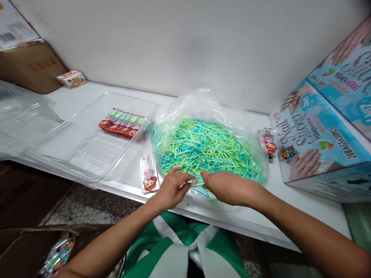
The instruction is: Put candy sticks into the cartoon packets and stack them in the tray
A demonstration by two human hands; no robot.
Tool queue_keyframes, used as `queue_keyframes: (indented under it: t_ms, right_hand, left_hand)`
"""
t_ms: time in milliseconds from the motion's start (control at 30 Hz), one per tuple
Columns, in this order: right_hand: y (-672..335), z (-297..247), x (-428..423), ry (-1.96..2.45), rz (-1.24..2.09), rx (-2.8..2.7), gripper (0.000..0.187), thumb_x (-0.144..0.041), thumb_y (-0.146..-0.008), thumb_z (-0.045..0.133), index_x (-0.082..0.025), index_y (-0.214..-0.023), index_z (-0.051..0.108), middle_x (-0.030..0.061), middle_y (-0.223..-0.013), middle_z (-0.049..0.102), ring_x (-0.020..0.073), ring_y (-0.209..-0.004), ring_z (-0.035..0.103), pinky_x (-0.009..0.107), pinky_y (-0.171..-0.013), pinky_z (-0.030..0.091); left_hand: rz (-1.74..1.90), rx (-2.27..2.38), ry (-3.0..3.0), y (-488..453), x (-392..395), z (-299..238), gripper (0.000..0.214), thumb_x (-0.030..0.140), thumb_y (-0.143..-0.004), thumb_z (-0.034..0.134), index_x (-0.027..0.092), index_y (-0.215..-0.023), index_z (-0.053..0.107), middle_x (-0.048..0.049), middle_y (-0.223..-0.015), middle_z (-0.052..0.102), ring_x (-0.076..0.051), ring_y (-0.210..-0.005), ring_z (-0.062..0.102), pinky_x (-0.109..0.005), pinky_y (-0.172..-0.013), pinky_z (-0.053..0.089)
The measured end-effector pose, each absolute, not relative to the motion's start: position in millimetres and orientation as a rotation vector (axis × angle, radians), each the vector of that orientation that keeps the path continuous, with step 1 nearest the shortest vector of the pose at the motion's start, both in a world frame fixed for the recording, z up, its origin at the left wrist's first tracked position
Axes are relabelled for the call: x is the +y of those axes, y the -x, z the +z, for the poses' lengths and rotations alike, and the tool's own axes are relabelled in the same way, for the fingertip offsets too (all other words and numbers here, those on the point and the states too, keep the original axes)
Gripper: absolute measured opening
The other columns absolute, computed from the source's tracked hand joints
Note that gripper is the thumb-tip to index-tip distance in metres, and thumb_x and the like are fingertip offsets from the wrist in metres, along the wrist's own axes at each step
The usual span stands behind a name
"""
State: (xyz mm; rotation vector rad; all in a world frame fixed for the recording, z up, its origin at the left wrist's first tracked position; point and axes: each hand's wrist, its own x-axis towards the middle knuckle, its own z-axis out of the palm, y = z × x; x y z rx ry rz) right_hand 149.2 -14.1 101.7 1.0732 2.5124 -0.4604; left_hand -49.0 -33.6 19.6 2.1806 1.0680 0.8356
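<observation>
My left hand (173, 187) is at the front edge of the white table, its thumb and fingers pinched on a small pink-and-white packet (195, 182). Close beside it, my right hand (223, 185) is closed with its fingers turned down; what they hold is hidden. Both hands are over the near side of an opened clear plastic bag (203, 101), filled with a heap of thin green and blue plastic sticks (208, 146). Left of the bag lies a flat packet (149, 183) with a red-haired cartoon figure.
A clear plastic tray (62, 148) on the left contains a row of red-and-green packets (123, 123). More clear trays (10, 120) are stacked beyond it. Blue printed boxes (317, 138) stand at right, near small packets (269, 144). A cardboard box (26, 66) and small carton (71, 79) sit back left.
</observation>
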Motion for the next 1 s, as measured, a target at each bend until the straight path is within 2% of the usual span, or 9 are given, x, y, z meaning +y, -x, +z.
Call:
queue_keyframes:
  t_ms: [67, 167, 333, 433, 533, 633, 733, 933, 1000]
  right_hand:
    - [-151, 104, -10, -1.082, -0.569, 2.509, 0.024, -0.026, -0.092, 0.037, -0.012, -0.105, 0.051, 0.0111, -0.078, 0.066, 0.0220, -0.066, 0.062, 0.026, -0.048, 0.025]
    - [-155, 107, -3, -1.076, -0.717, 2.488, 0.026, -0.033, -0.093, 0.035, -0.015, -0.100, 0.052, 0.0088, -0.076, 0.064, 0.0193, -0.063, 0.059, 0.025, -0.050, 0.028]
    - [-158, 102, 4, -1.033, -0.850, 2.485, 0.032, -0.037, -0.094, 0.031, -0.017, -0.088, 0.055, 0.0067, -0.073, 0.062, 0.0160, -0.059, 0.054, 0.025, -0.051, 0.032]
    - [-156, 98, 3, -1.015, -0.857, 2.463, 0.032, -0.036, -0.094, 0.032, -0.016, -0.089, 0.057, 0.0082, -0.076, 0.064, 0.0168, -0.061, 0.056, 0.025, -0.053, 0.033]
    - [-152, 94, -1, -1.067, -0.768, 2.438, 0.030, -0.029, -0.090, 0.041, -0.013, -0.111, 0.056, 0.0124, -0.082, 0.067, 0.0210, -0.067, 0.061, 0.026, -0.053, 0.034]
    - [-145, 90, -5, -1.069, -0.636, 2.442, 0.055, -0.019, -0.084, 0.048, -0.007, -0.136, 0.036, 0.0169, -0.086, 0.069, 0.0260, -0.073, 0.064, 0.027, -0.052, 0.035]
    - [-139, 92, -4, -1.007, -0.597, 2.439, 0.064, -0.015, -0.081, 0.047, -0.007, -0.142, 0.028, 0.0173, -0.087, 0.069, 0.0266, -0.074, 0.065, 0.027, -0.052, 0.034]
    - [-148, 105, 17, -0.983, -0.851, 2.503, 0.055, -0.037, -0.084, 0.052, -0.015, -0.134, 0.041, 0.0113, -0.088, 0.069, 0.0228, -0.076, 0.063, 0.025, -0.055, 0.037]
    - [-152, 102, 20, -1.046, -0.940, 2.589, 0.044, -0.044, -0.089, 0.044, -0.017, -0.123, 0.050, 0.0092, -0.089, 0.068, 0.0200, -0.077, 0.061, 0.025, -0.060, 0.038]
  left_hand:
    - [0.825, 1.069, -2.070, 49, -34, 20, 0.017, 0.024, -0.087, 0.052, 0.021, -0.096, 0.065, -0.0014, -0.091, 0.071, -0.016, -0.084, 0.062, -0.039, -0.100, 0.032]
    - [0.803, 1.101, -1.860, 50, -35, 19, 0.020, 0.034, -0.084, 0.056, 0.018, -0.088, 0.066, -0.0028, -0.082, 0.067, -0.016, -0.080, 0.060, -0.030, -0.081, 0.043]
    - [0.767, 1.130, -1.767, 52, -36, 16, 0.024, 0.038, -0.084, 0.056, 0.016, -0.082, 0.064, -0.0022, -0.075, 0.063, -0.015, -0.072, 0.056, -0.025, -0.067, 0.041]
    - [0.769, 1.172, -1.859, 51, -37, 16, 0.022, 0.037, -0.085, 0.054, 0.017, -0.085, 0.064, -0.0023, -0.075, 0.063, -0.016, -0.074, 0.057, -0.026, -0.070, 0.041]
    - [0.730, 1.134, -2.069, 47, -37, 19, 0.018, 0.031, -0.087, 0.050, 0.019, -0.095, 0.062, -0.0032, -0.083, 0.067, -0.017, -0.080, 0.059, -0.035, -0.089, 0.038]
    - [0.569, 1.057, -2.224, 43, -39, 26, 0.019, 0.028, -0.088, 0.046, 0.019, -0.100, 0.058, -0.0062, -0.090, 0.068, -0.021, -0.084, 0.061, -0.041, -0.095, 0.034]
    - [0.446, 1.059, -2.107, 39, -41, 32, 0.024, 0.034, -0.089, 0.043, 0.018, -0.102, 0.053, -0.0073, -0.081, 0.066, -0.022, -0.077, 0.062, -0.034, -0.076, 0.043]
    - [0.515, 0.923, -1.517, 27, -44, 27, 0.031, 0.045, -0.091, 0.034, 0.017, -0.090, 0.048, -0.0019, -0.074, 0.061, -0.011, -0.052, 0.058, -0.022, -0.051, 0.041]
    - [0.552, 0.880, -1.281, 23, -44, 23, 0.034, 0.050, -0.089, 0.038, 0.017, -0.092, 0.046, -0.0005, -0.073, 0.058, -0.008, -0.046, 0.054, -0.018, -0.040, 0.034]
